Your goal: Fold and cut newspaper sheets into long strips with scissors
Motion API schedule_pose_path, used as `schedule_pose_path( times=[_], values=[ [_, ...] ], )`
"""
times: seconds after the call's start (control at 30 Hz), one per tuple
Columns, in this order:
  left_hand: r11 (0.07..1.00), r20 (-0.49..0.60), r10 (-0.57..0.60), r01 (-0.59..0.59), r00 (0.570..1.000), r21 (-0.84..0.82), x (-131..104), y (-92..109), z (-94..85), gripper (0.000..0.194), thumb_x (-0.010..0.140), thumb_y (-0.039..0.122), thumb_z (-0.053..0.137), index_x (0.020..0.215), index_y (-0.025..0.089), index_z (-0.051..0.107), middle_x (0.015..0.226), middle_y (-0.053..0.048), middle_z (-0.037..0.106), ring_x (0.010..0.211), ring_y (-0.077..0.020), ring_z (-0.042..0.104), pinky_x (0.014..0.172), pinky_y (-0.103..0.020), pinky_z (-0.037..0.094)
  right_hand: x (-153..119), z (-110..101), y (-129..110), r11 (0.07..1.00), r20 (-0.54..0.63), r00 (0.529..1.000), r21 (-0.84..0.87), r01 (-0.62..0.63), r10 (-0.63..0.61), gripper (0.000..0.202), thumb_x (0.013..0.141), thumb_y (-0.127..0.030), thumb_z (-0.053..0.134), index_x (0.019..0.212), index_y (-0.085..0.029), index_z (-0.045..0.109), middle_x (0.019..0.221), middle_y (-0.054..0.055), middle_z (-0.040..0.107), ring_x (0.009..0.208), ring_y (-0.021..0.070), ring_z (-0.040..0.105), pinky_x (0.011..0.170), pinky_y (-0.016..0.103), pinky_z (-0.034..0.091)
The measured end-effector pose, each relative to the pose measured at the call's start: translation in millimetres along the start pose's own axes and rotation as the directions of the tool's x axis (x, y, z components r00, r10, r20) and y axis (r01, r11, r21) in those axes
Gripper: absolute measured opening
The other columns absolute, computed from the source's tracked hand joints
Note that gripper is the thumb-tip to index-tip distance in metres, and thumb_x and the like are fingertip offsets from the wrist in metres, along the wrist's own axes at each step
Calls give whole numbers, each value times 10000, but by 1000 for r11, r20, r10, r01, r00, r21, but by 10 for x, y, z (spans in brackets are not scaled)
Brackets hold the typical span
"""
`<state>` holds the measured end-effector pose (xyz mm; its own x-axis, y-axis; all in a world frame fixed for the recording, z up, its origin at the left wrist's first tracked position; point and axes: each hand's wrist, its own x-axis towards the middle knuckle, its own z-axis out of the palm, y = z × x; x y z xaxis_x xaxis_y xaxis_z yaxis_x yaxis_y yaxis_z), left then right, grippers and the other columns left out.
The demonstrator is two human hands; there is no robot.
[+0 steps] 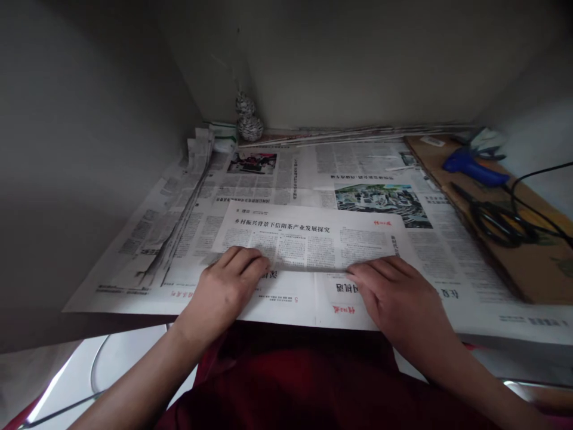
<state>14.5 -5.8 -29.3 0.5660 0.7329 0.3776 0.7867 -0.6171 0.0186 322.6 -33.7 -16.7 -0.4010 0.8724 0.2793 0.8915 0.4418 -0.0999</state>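
Note:
A smaller newspaper sheet [308, 230] lies over the large newspaper sheets [286, 304] that cover the table. Its near edge looks folded or curled and runs between my two hands. My left hand [235, 283] is closed on the left end of that edge, fingers bent over the paper. At the right end, my right hand [394, 286] pinches the same edge, with its fingers together and thumb beneath. Both palms face down, and the undersides of the fingers are hidden.
Cut newspaper strips [179, 221] are stacked at the left. Thin paper sticks [358, 134] and a woven gourd-shaped ornament [249, 119] stand by the back wall. On cardboard [501, 263] at the right lie a blue glue gun [477, 168] and black scissors [496, 224].

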Motion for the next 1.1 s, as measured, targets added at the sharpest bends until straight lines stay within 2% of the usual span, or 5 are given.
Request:
schedule_pose_path(
  times=[0.33,0.53,0.77,0.93,1.1],
  values=[
    [981,-40,-172,167,984,-98,101,-245,-20,197,975,370,601,902,215,698,876,-36,731,842,-206,666,778,-357,545,84,29,210,994,-27,1000,-113,4,-7,361,1066,-382,437,846,-203,660,774,51,718,778,244,642,683,355,430],
    [972,44,-226,228,973,-51,197,-387,-52,285,939,493,621,868,224,683,810,-35,749,756,-229,681,742,-385,512,181,5,339,996,39,999,-85,25,-22,403,1059,-431,421,812,-210,650,729,55,695,696,231,639,620,344,384],
    [955,119,-286,294,951,-50,314,-448,-83,298,888,539,669,895,242,691,700,-11,726,589,-206,649,569,-337,441,266,-22,417,983,92,990,-142,120,-108,386,1047,-444,437,794,-217,622,687,40,683,665,240,619,713,385,378],
    [939,153,-328,339,932,-54,340,-456,-100,314,881,561,663,829,252,693,643,-5,706,551,-200,625,524,-321,395,261,-56,342,960,59,994,-260,106,-94,351,1035,-337,435,738,-234,594,622,39,662,667,258,606,740,412,344],
    [945,170,-306,321,937,-63,355,-499,-81,285,873,531,685,804,255,697,692,-17,739,616,-223,663,555,-328,413,273,-44,403,983,88,993,-153,97,-84,388,1040,-395,397,738,-245,588,644,40,673,628,243,595,663,382,351]
  ],
)
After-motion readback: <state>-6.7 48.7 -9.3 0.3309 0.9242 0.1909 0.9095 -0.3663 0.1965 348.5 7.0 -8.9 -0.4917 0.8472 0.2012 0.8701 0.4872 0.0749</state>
